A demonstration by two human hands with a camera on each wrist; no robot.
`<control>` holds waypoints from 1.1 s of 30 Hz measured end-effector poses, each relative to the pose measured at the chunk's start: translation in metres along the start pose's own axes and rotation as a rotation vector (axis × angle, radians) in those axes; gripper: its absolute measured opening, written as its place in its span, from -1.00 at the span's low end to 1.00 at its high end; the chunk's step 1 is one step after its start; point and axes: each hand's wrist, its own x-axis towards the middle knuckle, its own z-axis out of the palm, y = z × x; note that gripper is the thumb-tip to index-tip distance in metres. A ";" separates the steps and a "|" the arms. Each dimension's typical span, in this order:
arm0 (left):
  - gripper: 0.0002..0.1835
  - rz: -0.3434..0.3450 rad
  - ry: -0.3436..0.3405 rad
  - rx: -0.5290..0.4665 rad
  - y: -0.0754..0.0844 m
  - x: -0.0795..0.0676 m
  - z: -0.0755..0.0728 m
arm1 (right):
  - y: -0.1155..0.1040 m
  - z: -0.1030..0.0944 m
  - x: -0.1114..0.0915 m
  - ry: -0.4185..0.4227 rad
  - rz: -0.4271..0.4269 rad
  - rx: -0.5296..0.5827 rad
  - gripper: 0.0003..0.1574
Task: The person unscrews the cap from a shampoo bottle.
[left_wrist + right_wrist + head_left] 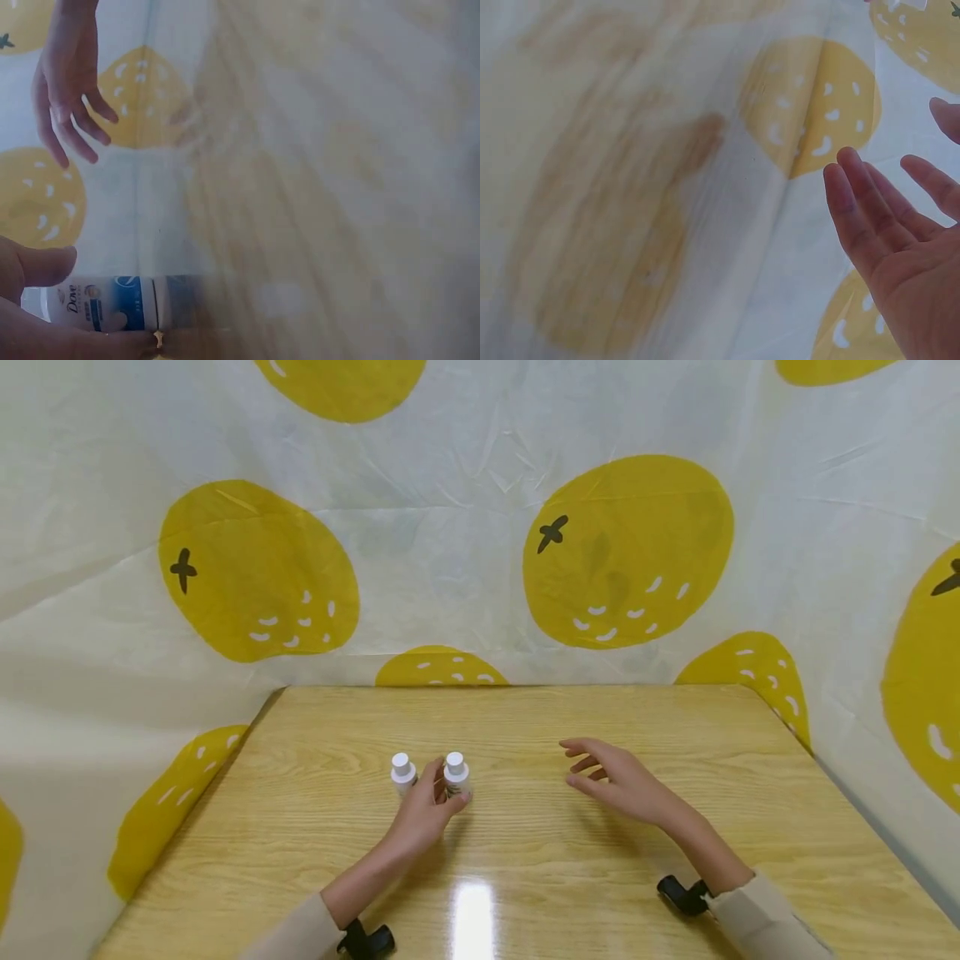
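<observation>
Two small white bottles with white caps stand upright, side by side, on the wooden table. My left hand (424, 814) grips the right bottle (455, 770), thumb on its near right side and fingers around its left. Just left of those fingers is the left bottle (403, 773). In the left wrist view, a Dove bottle (105, 306) with a blue and white label shows between my thumb (46, 265) and fingers. My right hand (618, 781) hovers to the right, apart from both bottles, holding nothing; its fingers (870, 202) are extended and relaxed in the right wrist view.
The wooden table (547, 885) is glossy and reflects a bright light near its front. Behind it and along both sides hangs a white cloth (442, 560) printed with yellow fruit. Black straps with camera mounts (682, 895) sit at both wrists.
</observation>
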 end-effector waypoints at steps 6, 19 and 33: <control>-0.45 0.034 0.072 0.101 0.003 0.015 0.007 | 0.001 0.001 0.007 0.001 0.011 0.013 -0.37; -0.69 0.082 0.005 0.195 0.015 0.027 0.015 | -0.006 0.005 0.021 -0.017 0.013 0.061 -0.37; -0.62 0.147 -0.175 0.174 0.022 0.036 0.034 | -0.017 0.011 0.034 -0.027 -0.007 0.100 -0.41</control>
